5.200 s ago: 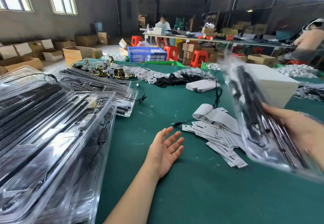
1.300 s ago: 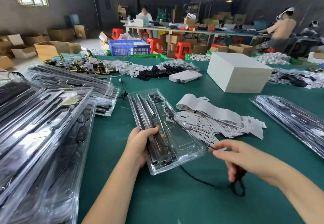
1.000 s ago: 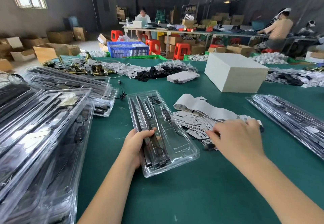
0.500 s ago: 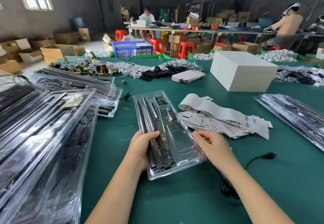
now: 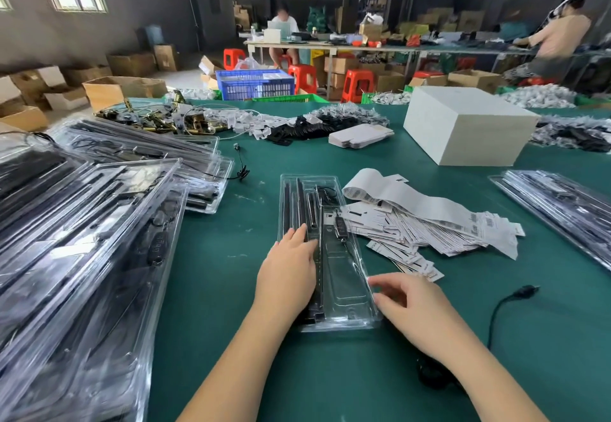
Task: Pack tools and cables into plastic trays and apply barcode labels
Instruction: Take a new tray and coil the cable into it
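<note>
The green counter (image 5: 330,372) filled the view in front of you. Stacks of filled clear trays (image 5: 82,240) covered its left side, and more lay at its right edge (image 5: 562,210). A white box (image 5: 463,130) stood farther back on the right. A heap of barcode labels (image 5: 423,220) lay just right of the middle, touching the tray you worked on. That clear plastic tray (image 5: 344,289) lay lengthwise before you, with black tools and a cable in its left compartments. Your left hand (image 5: 287,276) rested flat on the tray's left side, fingers straight over the tools, a wide grip holding nothing. Your right hand (image 5: 416,312) touched the tray's near right edge, fingers loosely bent, nothing pinched. A black cable (image 5: 506,302) lay on the counter right of that hand.
</note>
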`<state>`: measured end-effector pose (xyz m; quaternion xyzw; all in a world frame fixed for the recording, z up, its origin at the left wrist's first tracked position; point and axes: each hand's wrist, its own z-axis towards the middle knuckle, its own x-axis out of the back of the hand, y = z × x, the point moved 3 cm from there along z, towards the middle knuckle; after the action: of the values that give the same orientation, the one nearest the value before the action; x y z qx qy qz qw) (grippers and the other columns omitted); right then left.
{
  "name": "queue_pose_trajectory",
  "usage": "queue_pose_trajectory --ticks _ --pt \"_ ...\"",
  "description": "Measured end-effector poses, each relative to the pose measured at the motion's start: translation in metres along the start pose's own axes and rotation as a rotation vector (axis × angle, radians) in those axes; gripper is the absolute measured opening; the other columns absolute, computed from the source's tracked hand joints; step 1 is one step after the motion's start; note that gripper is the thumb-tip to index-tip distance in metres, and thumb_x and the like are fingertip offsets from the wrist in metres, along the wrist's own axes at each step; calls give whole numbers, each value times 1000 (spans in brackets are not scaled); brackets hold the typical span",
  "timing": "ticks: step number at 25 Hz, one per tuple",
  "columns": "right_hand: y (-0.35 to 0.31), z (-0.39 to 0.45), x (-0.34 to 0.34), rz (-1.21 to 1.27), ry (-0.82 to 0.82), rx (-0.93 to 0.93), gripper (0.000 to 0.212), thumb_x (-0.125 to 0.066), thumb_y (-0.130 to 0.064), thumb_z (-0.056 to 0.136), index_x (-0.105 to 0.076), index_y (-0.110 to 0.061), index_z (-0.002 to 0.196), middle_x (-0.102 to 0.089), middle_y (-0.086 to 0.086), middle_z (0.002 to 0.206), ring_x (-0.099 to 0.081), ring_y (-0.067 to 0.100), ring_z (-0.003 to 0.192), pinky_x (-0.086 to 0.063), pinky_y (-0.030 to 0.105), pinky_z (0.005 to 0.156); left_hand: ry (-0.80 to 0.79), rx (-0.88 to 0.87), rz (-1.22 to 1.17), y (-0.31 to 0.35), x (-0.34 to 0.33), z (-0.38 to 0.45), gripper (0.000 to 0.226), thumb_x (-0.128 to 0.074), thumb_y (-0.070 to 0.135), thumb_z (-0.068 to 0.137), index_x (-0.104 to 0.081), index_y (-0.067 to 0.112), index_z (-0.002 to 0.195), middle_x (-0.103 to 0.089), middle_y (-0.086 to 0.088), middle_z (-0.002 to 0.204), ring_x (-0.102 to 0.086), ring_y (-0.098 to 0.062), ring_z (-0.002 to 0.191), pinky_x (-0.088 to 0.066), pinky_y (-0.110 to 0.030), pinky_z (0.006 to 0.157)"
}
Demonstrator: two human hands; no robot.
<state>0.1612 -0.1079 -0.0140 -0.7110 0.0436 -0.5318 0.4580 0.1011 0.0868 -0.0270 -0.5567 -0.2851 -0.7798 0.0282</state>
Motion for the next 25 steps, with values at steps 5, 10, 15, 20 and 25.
queue_pose_trajectory --ticks 5,10,15,20,25 --pt "2 -4 10 92 -120 -87 9 -70 -26 82 -70 -32 89 -71 -16 73 -61 -3 57 -49 14 62 -65 -30 112 4 -9 -3 50 -27 25 97 -33 21 146 -21 0 158 -13 -16 145 -8 -37 117" --pt "-1 -16 12 97 -271 -118 21 -77 -31 77 -65 -27 93 -71 -11 69 -66 6 59 -51 23 68 -58 -2 89 5 -7 -3 49 -27 24 98 -33 22 147 -20 1 158 -12 -15 146 -8 -36 117" --pt "-6 -17 11 136 -195 -164 16 -78 -34 75 -73 -18 75 -73 -5 67 -62 7 53 -54 27 66 -60 7 62 5 -7 -2 48 -27 23 98 -35 22 145 -22 2 158 -13 -15 146 -9 -37 117" --pt "-16 -21 -1 363 -218 -165 11 -70 -31 86 -73 -20 85 -71 -3 63 -58 11 48 -46 15 52 21 18 -139 3 -1 -4 42 -37 22 97 -51 20 137 -38 0 149 -26 -16 140 -13 -40 116" --pt "-15 -21 -11 627 -360 -301 21 -66 -21 90 -66 -22 111 -69 -4 68 -59 14 47 -37 16 40 7 -8 -60 3 -4 -3 42 -35 24 98 -50 23 137 -35 1 151 -23 -16 142 -14 -41 116"
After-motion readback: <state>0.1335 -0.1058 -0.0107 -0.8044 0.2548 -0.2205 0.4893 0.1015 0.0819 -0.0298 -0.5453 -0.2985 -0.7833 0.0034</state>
